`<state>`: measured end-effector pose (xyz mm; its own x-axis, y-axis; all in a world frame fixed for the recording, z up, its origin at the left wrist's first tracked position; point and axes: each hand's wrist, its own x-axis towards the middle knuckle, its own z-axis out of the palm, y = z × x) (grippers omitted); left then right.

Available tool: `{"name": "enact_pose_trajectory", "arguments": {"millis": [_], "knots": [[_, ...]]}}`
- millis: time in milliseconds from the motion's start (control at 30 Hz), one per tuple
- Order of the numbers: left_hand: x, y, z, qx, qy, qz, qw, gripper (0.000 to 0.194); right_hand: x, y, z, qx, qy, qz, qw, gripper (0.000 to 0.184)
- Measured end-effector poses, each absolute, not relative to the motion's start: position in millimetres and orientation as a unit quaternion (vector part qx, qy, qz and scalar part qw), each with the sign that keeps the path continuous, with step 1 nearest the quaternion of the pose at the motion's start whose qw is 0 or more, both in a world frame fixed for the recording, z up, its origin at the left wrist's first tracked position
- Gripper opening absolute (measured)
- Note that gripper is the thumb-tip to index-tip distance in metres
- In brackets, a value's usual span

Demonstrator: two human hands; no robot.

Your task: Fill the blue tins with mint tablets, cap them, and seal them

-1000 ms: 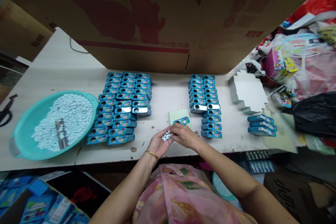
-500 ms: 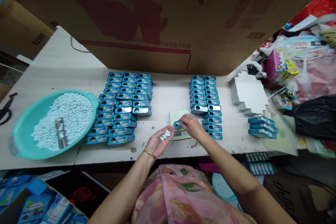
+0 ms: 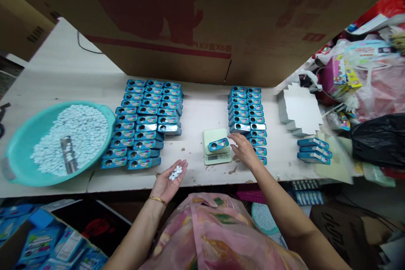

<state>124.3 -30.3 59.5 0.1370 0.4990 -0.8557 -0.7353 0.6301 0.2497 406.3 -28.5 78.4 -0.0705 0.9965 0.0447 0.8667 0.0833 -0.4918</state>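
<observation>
In my left hand (image 3: 167, 180), turned palm up, lies a small pile of white tablets (image 3: 175, 172); it is over the table's front edge, left of the scale. A blue tin (image 3: 218, 144) with a round dark window rests on the plate of a pale green kitchen scale (image 3: 217, 158). Just right of that tin is my right hand (image 3: 243, 148), with its fingers apart and nothing in them. The scale's display cannot be read.
Rows of blue tins (image 3: 144, 143) stand left of the scale, with more rows (image 3: 238, 105) to the right. A turquoise basin (image 3: 107, 135) of white tablets holds a metal scoop (image 3: 68, 155). White card pieces (image 3: 302, 107) lie right. A large carton (image 3: 177, 65) stands behind.
The blue tin has been let go onto the scale. My left hand has moved left with the tablets, and my right hand has drawn back to the right with its fingers apart.
</observation>
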Motion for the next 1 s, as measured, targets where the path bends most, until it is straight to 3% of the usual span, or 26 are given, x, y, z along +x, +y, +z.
{"name": "enact_pose_trajectory", "arguments": {"millis": [433, 700, 1000], "knots": [[105, -42, 56, -0.142, 0.513, 0.42, 0.734, 0.027, 376, -20, 79, -0.631, -0.755, 0.134, 0.118, 0.021], [107, -36, 62, -0.132, 0.501, 0.428, 0.74, 0.025, 377, -18, 74, -0.62, -0.724, 0.172, 0.251, 0.027], [75, -46, 52, -0.142, 0.501, 0.441, 0.731, 0.026, 378, -15, 89, -0.582, -0.797, 0.145, 0.072, 0.017]]}}
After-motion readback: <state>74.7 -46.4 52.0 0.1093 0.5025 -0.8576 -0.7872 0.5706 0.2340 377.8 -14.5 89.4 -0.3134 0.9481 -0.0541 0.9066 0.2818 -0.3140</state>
